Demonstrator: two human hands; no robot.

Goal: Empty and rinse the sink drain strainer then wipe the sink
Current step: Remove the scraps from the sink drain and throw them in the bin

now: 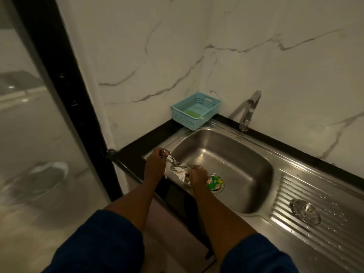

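While both hands, left hand [155, 160] and right hand [198, 175], pinch crumpled foil [177, 170] at centre frame, we judge little done. A green wrapper [215, 183] sits in the drain of the sink [256, 154]; the strainer [305, 211] lies lower right, wiping not begun.

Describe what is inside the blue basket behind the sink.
The blue basket holds one flat green item, possibly a sponge, lying on its floor. Its near wall hides the front part of the floor; nothing else shows.

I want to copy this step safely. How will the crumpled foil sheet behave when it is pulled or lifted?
The foil sheet is creased and silvery, so it probably holds whatever shape it is bent into. It looks thin, likely very light, and may tear if the left hand and right hand pull apart hard.
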